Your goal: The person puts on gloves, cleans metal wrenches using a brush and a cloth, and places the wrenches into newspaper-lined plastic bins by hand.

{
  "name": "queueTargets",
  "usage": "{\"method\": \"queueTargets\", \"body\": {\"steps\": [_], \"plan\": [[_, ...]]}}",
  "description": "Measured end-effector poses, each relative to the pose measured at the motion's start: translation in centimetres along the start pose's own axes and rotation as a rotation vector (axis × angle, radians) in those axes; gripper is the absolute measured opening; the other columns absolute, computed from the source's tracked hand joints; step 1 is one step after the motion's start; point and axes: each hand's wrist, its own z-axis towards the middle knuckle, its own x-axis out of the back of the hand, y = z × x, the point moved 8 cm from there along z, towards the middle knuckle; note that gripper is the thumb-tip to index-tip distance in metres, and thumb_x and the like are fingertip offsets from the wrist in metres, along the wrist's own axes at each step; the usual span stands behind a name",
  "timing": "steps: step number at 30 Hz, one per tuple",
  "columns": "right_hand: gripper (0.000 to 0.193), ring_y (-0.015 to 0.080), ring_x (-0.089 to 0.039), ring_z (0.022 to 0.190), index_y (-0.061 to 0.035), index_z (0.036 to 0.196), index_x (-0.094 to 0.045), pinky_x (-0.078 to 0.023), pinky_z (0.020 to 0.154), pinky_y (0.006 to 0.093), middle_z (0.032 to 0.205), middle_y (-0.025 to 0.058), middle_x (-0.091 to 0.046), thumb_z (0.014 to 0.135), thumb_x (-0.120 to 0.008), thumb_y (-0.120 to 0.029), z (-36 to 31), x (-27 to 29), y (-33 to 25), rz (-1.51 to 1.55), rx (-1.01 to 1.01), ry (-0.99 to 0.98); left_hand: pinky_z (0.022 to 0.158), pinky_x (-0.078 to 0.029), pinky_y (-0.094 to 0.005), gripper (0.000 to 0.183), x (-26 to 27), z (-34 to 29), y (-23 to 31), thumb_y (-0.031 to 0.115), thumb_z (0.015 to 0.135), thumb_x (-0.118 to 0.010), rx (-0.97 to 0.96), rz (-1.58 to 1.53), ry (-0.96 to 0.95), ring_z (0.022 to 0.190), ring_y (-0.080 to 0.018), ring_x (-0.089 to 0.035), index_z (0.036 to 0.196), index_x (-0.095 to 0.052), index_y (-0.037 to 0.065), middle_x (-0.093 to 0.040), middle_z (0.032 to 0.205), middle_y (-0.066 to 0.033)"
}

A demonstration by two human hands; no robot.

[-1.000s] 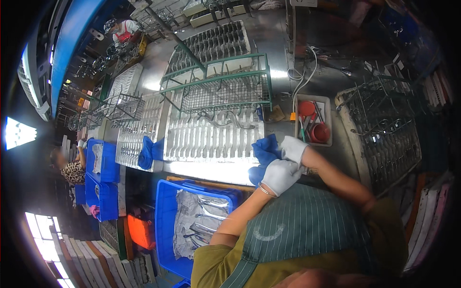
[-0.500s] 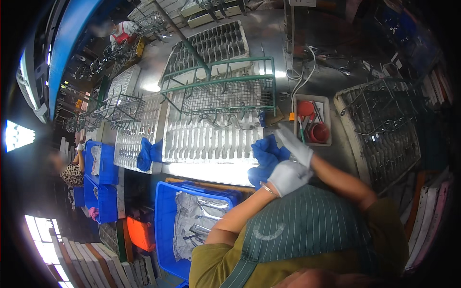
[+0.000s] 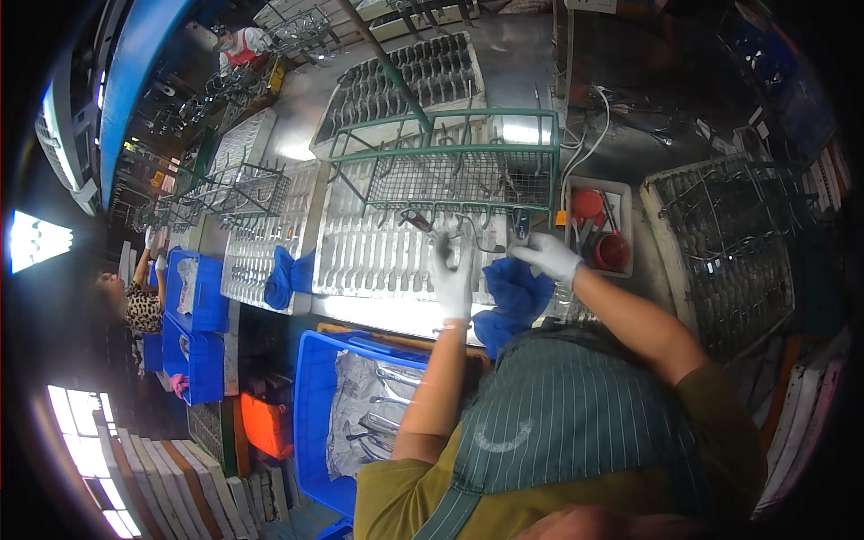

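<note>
My left hand [image 3: 453, 281], in a white glove, is raised over the slotted white tray [image 3: 364, 261]. Its thumb and fingers are apart, just below the hooks of a green wire rack [image 3: 441, 175]. My right hand [image 3: 553, 259], gloved too, has its fingertips pinched together. Whatever lies between them, if anything, is too small to make out. Those fingertips are right above a crumpled blue cloth [image 3: 517, 290] and close to a small dark blue object [image 3: 521, 223] at the rack's lower corner.
A white bin [image 3: 623, 193] with red cups stands right of the rack. Another tray [image 3: 720, 256] of metal pieces lies at far right. Below left, a blue crate [image 3: 310, 405] holds paper-lined metal tools. A second blue cloth [image 3: 288, 277] is further left. A co-worker [image 3: 144, 301] is at far left.
My hands were together beside the blue cloth and have separated. The left moved up and left to the rack's hooks; the right drew its outstretched fingers into a pinch. The view has shifted slightly.
</note>
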Motion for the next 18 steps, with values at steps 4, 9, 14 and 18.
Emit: {"method": "queueTargets", "body": {"steps": [4, 9, 14, 18], "plan": [[0.030, 0.0140, -0.058, 0.081, 0.0040, 0.089, -0.060, -0.043, 0.078, 0.0245, 0.083, 0.0090, -0.063, 0.088, -0.051, -0.024, -5.5, -2.8, -3.6, -0.010, 0.034, -0.290, 0.092, -0.037, -0.0296, 0.052, -2.6, 1.6, -2.9, 0.016, 0.081, -0.061, 0.094, -0.399, -0.318, 0.113, -0.0202, -0.044, 0.126, -0.042, 0.000, -0.046, 0.125, -0.0136], [0.030, 0.0150, -0.059, 0.069, 0.0046, 0.084, -0.059, -0.044, 0.068, 0.0259, 0.072, 0.0095, -0.061, 0.089, -0.049, -0.024, -10.0, -1.8, -7.1, 0.130, -0.153, -0.188, 0.082, -0.041, -0.0256, 0.038, -4.8, 0.2, -3.9, 0.019, 0.085, -0.059, 0.283, -0.354, -0.520, 0.094, -0.0138, -0.053, 0.114, -0.052, -0.004, -0.058, 0.106, -0.0084], [0.031, 0.0151, -0.058, 0.063, 0.0053, 0.083, -0.058, -0.045, 0.062, 0.0265, 0.070, 0.0090, -0.059, 0.089, -0.048, -0.024, -11.0, -1.0, -8.2, 0.202, -0.140, -0.140, 0.072, -0.042, -0.0228, 0.030, -5.5, -1.5, -5.2, 0.026, 0.089, -0.054, 0.284, -0.358, -0.537, 0.077, -0.0092, -0.053, 0.102, -0.058, -0.001, -0.060, 0.086, -0.0032], [0.031, 0.0144, -0.058, 0.064, 0.0052, 0.084, -0.058, -0.044, 0.063, 0.0262, 0.072, 0.0088, -0.058, 0.089, -0.049, -0.024, -11.5, -0.7, -8.1, 0.175, -0.146, -0.156, 0.074, -0.042, -0.0230, 0.030, -5.5, -1.7, -5.0, 0.026, 0.089, -0.052, 0.264, -0.336, -0.548, 0.080, -0.0097, -0.054, 0.102, -0.059, -0.001, -0.060, 0.087, -0.0039]]}}
